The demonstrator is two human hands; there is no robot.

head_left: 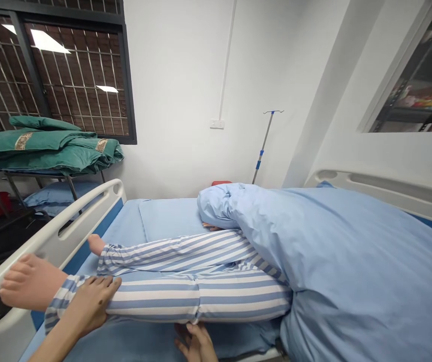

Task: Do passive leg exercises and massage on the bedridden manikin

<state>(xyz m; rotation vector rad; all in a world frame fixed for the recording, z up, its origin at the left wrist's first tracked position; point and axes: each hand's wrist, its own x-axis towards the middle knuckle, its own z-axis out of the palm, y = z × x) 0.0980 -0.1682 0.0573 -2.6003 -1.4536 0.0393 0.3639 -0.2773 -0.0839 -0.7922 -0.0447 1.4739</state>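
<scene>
Head view: striped pajama leg (155, 301) lies horizontal, pointing left.

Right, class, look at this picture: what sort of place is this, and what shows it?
Most likely a hospital ward or care training room: there's a white bed rail, an IV pole, and striped pyjamas on the lying figure.

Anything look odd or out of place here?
Yes: the lying figure's bare foot juts out over the white bed rail instead of lying on the mattress, and the blue blanket is bunched over the head end, hiding the upper body.
</scene>
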